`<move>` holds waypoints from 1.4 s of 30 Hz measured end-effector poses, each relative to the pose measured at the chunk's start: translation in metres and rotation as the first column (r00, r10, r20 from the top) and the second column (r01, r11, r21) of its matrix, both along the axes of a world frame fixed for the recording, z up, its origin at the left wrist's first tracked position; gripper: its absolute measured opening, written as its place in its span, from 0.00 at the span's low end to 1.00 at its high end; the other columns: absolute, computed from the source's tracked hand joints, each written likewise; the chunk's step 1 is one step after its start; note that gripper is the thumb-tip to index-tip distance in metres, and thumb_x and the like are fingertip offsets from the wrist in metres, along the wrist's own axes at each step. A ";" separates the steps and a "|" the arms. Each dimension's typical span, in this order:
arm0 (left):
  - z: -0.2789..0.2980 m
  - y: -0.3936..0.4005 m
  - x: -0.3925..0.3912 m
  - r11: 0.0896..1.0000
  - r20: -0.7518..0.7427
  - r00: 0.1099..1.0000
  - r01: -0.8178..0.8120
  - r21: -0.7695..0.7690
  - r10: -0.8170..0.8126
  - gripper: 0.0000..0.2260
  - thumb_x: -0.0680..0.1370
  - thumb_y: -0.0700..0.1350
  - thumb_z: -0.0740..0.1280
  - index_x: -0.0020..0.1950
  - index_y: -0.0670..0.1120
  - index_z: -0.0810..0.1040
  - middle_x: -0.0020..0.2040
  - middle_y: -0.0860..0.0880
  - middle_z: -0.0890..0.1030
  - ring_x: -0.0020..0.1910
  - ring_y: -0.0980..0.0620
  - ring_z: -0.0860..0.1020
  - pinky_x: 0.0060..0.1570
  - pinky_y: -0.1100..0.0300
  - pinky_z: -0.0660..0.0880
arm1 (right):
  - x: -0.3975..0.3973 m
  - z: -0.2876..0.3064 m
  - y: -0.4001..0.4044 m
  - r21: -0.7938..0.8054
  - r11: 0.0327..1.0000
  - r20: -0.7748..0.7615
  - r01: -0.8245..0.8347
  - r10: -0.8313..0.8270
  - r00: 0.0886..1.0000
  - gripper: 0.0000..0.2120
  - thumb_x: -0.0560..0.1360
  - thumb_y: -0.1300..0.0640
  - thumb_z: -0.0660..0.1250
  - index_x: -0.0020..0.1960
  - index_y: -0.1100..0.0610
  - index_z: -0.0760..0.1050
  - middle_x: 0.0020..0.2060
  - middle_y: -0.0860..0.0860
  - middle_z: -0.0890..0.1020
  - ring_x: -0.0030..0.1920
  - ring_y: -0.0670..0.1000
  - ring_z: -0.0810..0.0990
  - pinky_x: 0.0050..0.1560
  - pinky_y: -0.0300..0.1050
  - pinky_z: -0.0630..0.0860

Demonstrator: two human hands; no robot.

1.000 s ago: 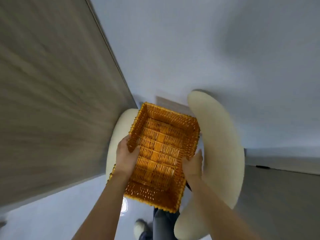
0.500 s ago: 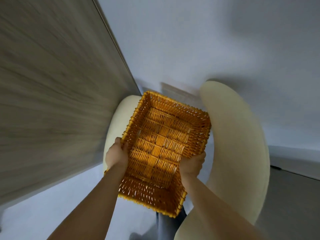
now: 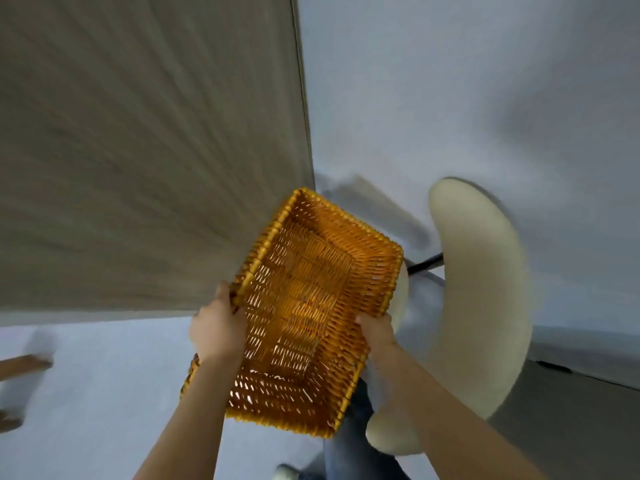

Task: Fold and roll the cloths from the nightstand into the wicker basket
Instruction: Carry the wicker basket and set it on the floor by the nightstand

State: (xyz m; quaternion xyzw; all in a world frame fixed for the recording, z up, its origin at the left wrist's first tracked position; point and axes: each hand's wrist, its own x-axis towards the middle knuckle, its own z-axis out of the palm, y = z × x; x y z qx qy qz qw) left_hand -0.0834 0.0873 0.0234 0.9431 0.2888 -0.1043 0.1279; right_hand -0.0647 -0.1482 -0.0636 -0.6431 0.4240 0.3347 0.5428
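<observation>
An orange wicker basket (image 3: 304, 282) is held up in the air in front of me, with nothing inside it. My left hand (image 3: 216, 329) grips its left rim. My right hand (image 3: 375, 332) grips the right rim. The basket tilts with its far end raised. No cloths and no nightstand are in view.
A cream curved chair (image 3: 481, 292) with a dark leg stands at the right, just beyond the basket. A large grey-brown wood-grain panel (image 3: 138, 150) fills the left. Pale floor lies below, and my jeans leg (image 3: 349, 441) and shoe show at the bottom. A brown wooden piece (image 3: 20, 365) is at the left edge.
The basket, held in both hands, has moved away from above the chair seat toward the left and the wood panel. The view has swung, so the chair now sits further right.
</observation>
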 end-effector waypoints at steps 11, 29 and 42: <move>0.118 0.044 -0.179 0.936 0.352 0.869 -0.343 -0.078 0.348 0.07 0.77 0.43 0.65 0.54 0.51 0.75 0.34 0.50 0.78 0.33 0.45 0.76 0.31 0.57 0.69 | -0.131 0.186 0.087 -0.545 0.657 0.667 -0.521 0.716 0.205 0.22 0.78 0.58 0.63 0.72 0.51 0.68 0.69 0.42 0.69 0.70 0.40 0.65 0.70 0.32 0.60; 0.215 0.185 -0.461 0.939 0.564 0.821 -0.121 0.321 -0.087 0.15 0.65 0.40 0.78 0.50 0.48 0.85 0.43 0.50 0.86 0.43 0.49 0.85 0.35 0.58 0.79 | -0.294 0.283 0.321 -0.938 0.333 0.234 -0.094 0.410 -0.882 0.15 0.67 0.55 0.73 0.53 0.54 0.81 0.48 0.48 0.84 0.49 0.51 0.82 0.55 0.46 0.68; 0.186 0.365 -0.432 0.924 0.168 0.981 -0.154 0.349 0.100 0.23 0.76 0.59 0.53 0.58 0.50 0.81 0.55 0.51 0.84 0.50 0.51 0.84 0.40 0.55 0.82 | -0.239 0.229 0.520 -0.919 0.317 0.320 -0.236 0.246 -0.915 0.11 0.72 0.52 0.68 0.52 0.54 0.81 0.48 0.47 0.83 0.48 0.49 0.81 0.53 0.44 0.69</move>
